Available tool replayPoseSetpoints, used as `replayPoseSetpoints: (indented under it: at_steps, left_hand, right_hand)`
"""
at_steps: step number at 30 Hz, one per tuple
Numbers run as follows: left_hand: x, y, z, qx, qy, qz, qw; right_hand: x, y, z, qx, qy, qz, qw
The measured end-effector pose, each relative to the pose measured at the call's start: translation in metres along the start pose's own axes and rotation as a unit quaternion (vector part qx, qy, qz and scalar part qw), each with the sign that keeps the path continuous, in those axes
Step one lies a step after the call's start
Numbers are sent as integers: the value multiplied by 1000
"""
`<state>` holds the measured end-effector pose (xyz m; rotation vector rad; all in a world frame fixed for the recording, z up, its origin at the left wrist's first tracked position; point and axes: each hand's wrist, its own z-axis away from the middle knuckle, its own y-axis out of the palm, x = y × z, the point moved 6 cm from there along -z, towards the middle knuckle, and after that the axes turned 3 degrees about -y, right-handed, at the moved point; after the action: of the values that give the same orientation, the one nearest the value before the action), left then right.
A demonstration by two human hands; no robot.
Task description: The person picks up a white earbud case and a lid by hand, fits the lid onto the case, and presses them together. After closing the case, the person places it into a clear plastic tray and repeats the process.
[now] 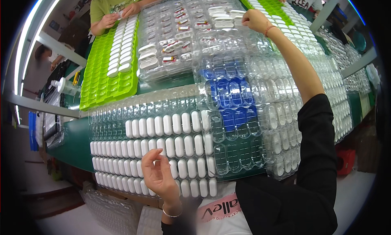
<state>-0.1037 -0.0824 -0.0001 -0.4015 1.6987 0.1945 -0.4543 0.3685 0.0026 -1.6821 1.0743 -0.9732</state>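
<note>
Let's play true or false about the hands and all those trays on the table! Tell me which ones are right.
1. The left hand is over a clear tray filled with white capsule-shaped pieces. True.
2. The right hand rests in the person's lap. False: it reaches far out to the clear trays at the far side.
3. A bright green tray lies on the left. True.
4. The blue tray lies on top of everything. False: it sits under clear trays.

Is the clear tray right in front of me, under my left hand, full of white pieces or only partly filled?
Partly filled. The clear tray has white pieces in its near rows, by the left hand; its far rows and upper left pockets look empty.
</note>
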Motion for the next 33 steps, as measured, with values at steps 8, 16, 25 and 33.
replayPoseSetpoints:
  at_steps: [8,16,25,33]
  left_hand:
    - [71,-76,-123,-37,116,-501,857]
    - [13,-25,-100,-35,247,-432,867]
    - [-63,63,73,236,276,-156,919]
    - [-58,78,87,226,216,-70,947]
  right_hand:
    - [57,-84,150,-74,67,-163,982]
    - [10,-157,409,-161,355,-55,919]
    - [-7,-177,508,-67,375,94,920]
    - [-10,-160,502,2,394,136,909]
